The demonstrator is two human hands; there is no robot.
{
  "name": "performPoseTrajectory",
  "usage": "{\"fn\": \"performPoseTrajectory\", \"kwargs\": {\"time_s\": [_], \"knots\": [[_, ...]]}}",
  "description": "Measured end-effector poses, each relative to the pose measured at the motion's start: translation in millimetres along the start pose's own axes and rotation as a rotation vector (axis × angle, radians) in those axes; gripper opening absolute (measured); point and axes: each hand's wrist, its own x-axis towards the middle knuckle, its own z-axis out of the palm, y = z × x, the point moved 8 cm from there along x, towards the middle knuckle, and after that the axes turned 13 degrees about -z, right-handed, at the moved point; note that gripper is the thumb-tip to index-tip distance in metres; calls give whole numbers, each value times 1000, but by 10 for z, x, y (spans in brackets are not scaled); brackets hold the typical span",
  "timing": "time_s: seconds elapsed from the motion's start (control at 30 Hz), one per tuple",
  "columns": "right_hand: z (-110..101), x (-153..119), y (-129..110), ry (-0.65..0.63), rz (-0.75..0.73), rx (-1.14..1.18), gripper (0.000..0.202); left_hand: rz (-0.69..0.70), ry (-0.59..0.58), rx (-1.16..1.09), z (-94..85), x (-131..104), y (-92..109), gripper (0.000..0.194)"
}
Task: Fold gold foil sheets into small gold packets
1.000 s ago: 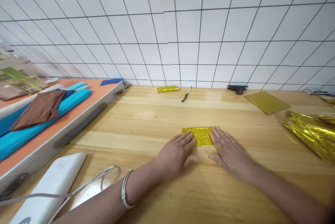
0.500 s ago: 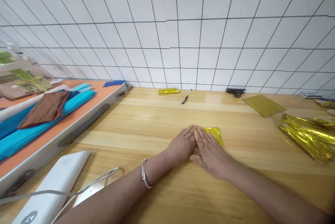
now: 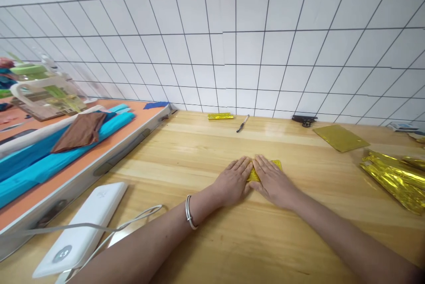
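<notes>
Under both palms, on the wooden table, lies a small piece of shiny gold foil point(image 3: 276, 164). My left hand point(image 3: 235, 180) rests flat on its left side with fingers stretched out; a silver bangle circles that wrist. My right hand point(image 3: 271, 180) presses flat over the middle and right of the foil, fingers extended, its thumb reaching towards the left hand. A strip of gold shows between the two hands, and the far right corner sticks out past the right fingers. The rest of the foil is hidden.
Gold foil strips point(image 3: 395, 182) and a flat gold sheet point(image 3: 341, 138) lie to the right. At the back are a folded gold piece point(image 3: 221, 116), a pen point(image 3: 243, 123) and a black clip-like object point(image 3: 304, 120). A white power bank point(image 3: 81, 228) with a cable sits left, beside a raised orange surface point(image 3: 139, 118).
My hands have moved slightly apart, uncovering gold foil between them. The right hand now covers more of the foil's right side. The view has shifted a little to the left.
</notes>
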Motion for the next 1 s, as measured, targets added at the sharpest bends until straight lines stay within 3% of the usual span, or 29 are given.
{"fn": "performPoseTrajectory", "kwargs": {"time_s": [0.27, 0.4, 0.6, 1.0], "knots": [[2, 274, 336, 27, 42, -52, 77, -31, 14, 35, -16, 351, -133, 54], [-3, 264, 292, 51, 31, -46, 77, 26, -20, -29, 7, 222, -82, 57], [4, 66, 5, 35, -78, -11, 77, 73, -62, -58, -50, 124, -68, 63], [-102, -311, 166, -43, -14, -8, 72, 113, -104, -48, -150, -72, -226, 62]]}}
